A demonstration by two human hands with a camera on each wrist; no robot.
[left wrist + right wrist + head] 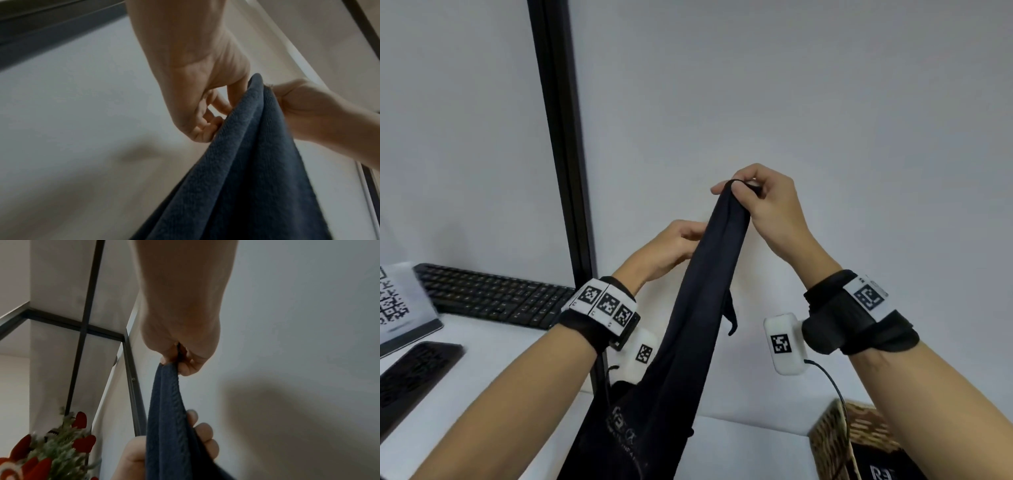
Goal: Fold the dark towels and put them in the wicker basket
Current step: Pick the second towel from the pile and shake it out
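Note:
A dark towel (688,325) hangs in a long bunched strip in front of the wall. My right hand (739,186) pinches its top corner, raised highest. My left hand (693,240) sits lower on the left, fingers curled round the strip. In the left wrist view the left hand (207,120) presses the towel (246,162) against its curled fingers. The right wrist view shows the right hand (176,356) pinching the towel (166,418). The wicker basket (828,442) stands at the bottom right with a folded dark towel (887,471) inside.
A black keyboard (493,298) and a card with a QR code (397,305) lie on the white table (493,346) at left. A black post (561,171) rises behind them. A red and green decoration (51,451) shows low in the right wrist view.

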